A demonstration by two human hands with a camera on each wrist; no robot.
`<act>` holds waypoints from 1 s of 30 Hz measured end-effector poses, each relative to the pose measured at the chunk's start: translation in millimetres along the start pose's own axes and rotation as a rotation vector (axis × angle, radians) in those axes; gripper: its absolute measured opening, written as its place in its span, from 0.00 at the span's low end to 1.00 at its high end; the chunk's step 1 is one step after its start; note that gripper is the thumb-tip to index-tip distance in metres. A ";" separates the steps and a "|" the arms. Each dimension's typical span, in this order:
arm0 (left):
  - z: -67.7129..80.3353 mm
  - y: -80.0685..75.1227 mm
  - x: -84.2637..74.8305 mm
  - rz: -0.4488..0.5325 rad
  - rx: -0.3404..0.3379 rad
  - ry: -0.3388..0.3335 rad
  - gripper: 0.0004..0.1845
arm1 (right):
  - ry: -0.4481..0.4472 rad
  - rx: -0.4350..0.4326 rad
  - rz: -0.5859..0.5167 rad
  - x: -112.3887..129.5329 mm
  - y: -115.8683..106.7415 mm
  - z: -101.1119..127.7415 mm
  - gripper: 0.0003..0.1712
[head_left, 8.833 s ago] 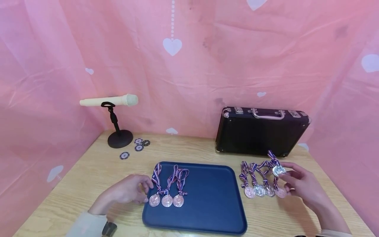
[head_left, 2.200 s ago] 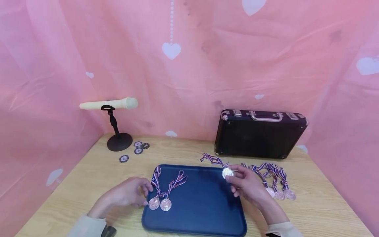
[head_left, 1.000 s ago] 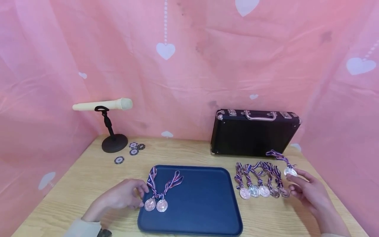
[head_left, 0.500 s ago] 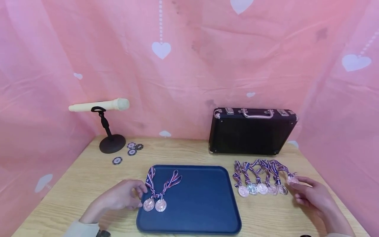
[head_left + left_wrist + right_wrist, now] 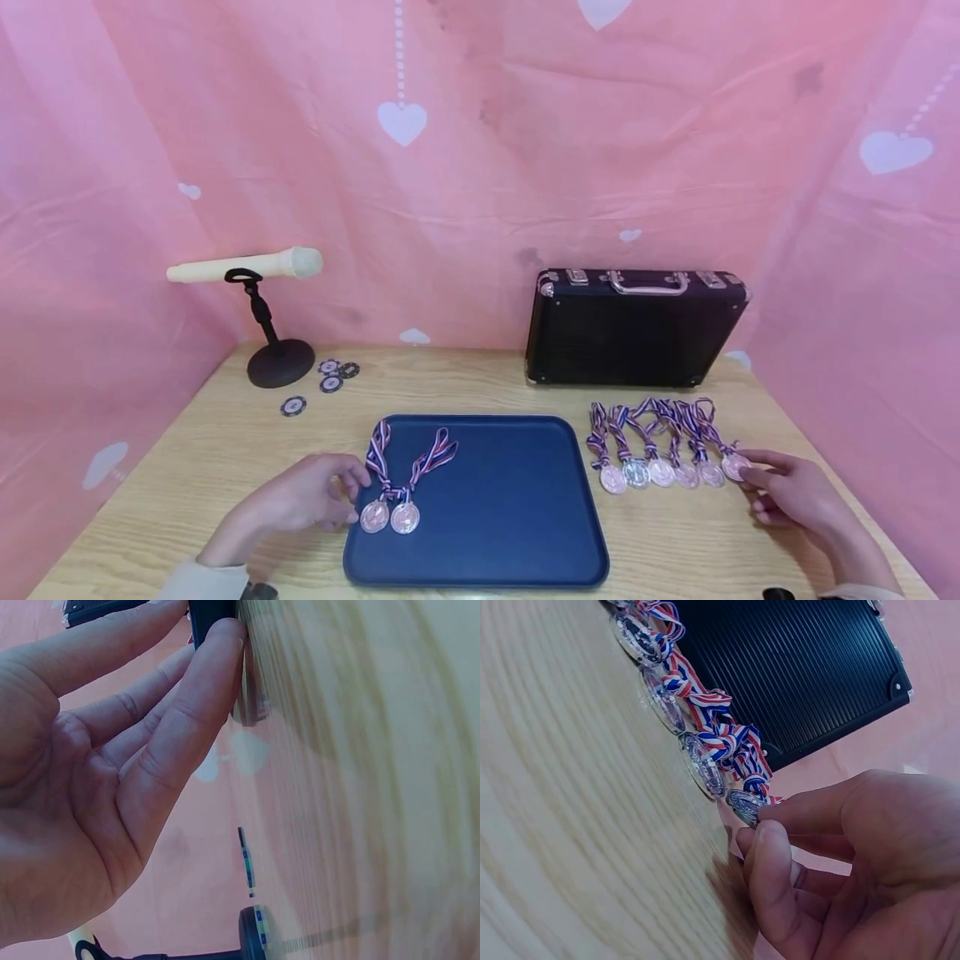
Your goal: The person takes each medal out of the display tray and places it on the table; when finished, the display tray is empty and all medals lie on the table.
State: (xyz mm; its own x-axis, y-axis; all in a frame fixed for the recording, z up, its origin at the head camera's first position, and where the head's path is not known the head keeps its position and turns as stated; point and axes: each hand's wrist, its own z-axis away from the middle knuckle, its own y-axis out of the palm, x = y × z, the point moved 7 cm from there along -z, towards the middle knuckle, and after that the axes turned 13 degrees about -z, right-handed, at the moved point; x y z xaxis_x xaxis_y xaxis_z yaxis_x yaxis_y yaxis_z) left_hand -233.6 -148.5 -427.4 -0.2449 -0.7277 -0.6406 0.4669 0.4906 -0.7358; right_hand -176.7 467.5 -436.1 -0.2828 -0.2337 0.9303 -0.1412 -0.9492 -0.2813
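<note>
A dark blue tray [image 5: 510, 533] lies on the wooden table [image 5: 465, 387]. Two medals [image 5: 390, 517] with striped ribbons sit at its left end. My left hand [image 5: 348, 496] rests beside them with nearly straight fingers [image 5: 217, 667] against the tray's left rim [image 5: 214, 615]. To the right of the tray, several medals [image 5: 660, 471] lie in a row. My right hand [image 5: 750, 477] pinches the rightmost medal [image 5: 735, 467] at the row's end, low on the table. The right wrist view shows that medal [image 5: 742, 804] between thumb and forefinger [image 5: 769, 847].
A black case [image 5: 630, 333] stands upright behind the row of medals. A cream microphone [image 5: 240, 267] on a black stand [image 5: 281, 362] is at the back left, with several poker chips [image 5: 326, 383] near it. Pink cloth surrounds the table.
My right hand has carried one medal off the tray and lowered it to the right end of the row on the table. The left hand has stayed at the tray's left edge.
</note>
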 end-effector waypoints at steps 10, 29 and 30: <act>0.6 -1.7 -2.0 -0.013 -0.001 0.050 0.18 | -0.058 -0.028 0.152 10.0 5.5 2.5 0.29; 0.6 -0.5 -0.4 -0.006 -0.004 0.023 0.19 | -0.123 -0.129 0.298 14.0 -5.3 4.4 0.30; 0.5 -0.4 -0.4 -0.008 -0.004 0.021 0.19 | -0.132 -0.137 0.302 16.3 -6.0 5.7 0.30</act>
State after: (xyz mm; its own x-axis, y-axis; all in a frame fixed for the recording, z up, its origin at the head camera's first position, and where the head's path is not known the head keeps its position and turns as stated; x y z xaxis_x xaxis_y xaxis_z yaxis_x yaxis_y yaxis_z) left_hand -233.3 -148.6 -426.7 -0.2665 -0.7211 -0.6396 0.4614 0.4872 -0.7415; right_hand -175.1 468.3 -418.0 -0.2072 -0.5334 0.8201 -0.1988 -0.7979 -0.5691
